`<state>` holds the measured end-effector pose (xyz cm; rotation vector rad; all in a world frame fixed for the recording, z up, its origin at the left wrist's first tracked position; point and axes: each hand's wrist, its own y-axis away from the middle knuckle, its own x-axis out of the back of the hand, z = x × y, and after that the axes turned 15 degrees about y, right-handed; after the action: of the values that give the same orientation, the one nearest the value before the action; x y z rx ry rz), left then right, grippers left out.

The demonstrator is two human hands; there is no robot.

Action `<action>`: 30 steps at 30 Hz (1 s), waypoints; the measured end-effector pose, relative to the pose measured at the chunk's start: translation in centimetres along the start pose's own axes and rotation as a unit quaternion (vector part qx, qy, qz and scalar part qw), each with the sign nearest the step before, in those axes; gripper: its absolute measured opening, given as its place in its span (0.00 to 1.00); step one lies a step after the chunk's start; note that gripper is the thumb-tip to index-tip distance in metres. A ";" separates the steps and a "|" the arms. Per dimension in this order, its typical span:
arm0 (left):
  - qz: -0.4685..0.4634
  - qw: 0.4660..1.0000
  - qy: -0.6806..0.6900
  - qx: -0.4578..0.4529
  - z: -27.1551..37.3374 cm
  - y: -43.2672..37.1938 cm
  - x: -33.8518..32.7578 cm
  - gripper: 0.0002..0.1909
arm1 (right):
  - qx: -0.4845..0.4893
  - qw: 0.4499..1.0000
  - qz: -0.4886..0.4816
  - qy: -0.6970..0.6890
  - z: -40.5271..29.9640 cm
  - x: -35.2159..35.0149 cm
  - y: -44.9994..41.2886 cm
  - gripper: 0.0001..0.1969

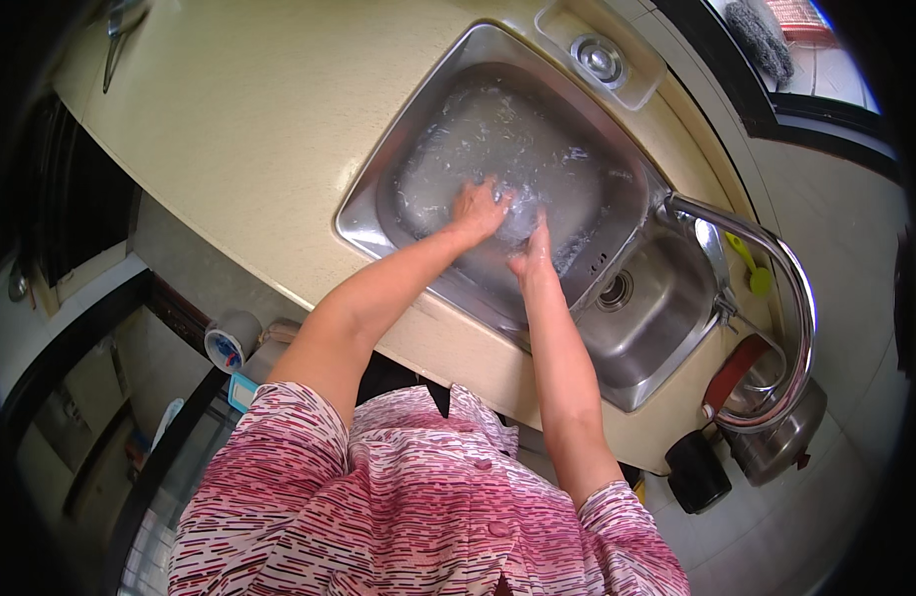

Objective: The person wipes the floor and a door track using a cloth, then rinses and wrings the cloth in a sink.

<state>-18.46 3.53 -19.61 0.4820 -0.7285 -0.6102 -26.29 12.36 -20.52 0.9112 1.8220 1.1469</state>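
Cloudy, rippling water (pixel 502 127) fills the large bowl of a stainless steel sink (pixel 365 227) in front of me. My left hand (pixel 481 207) is at the water's surface, palm down with its fingers spread and the tips partly under. Close to its right, my right hand (pixel 534 247) is turned on edge, thumb apart from the fingers, which dip into churned, bubbly water. I see nothing held in either hand. Whatever lies below the surface is hidden by the murk and blur.
Right of the bowl is a smaller sink basin (pixel 651 320), with a curved chrome faucet (pixel 800 298) arching over the counter beyond. A clear plastic tray (pixel 644 93) holding a metal strainer (pixel 599 61) stands behind. A metal pot (pixel 793 439) and black container (pixel 696 473) sit far right.
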 end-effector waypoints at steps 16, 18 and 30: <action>-0.026 0.959 0.001 -0.283 4.0 1.7 -2.2 0.17 | -0.022 0.946 -0.310 -0.095 -0.7 2.5 -4.7 0.21; -0.012 0.961 -0.037 -0.272 3.6 -0.1 -2.0 0.18 | -0.009 0.963 -0.255 -0.081 -0.3 1.5 -3.5 0.21; 0.077 0.936 -0.232 -0.252 0.3 -2.5 4.5 0.29 | 0.259 0.754 0.265 0.542 -0.6 2.3 3.9 0.29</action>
<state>-16.89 -1.27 -18.79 -0.2065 -1.0051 -0.7429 -27.16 15.45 -17.24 1.2557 3.0656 1.7912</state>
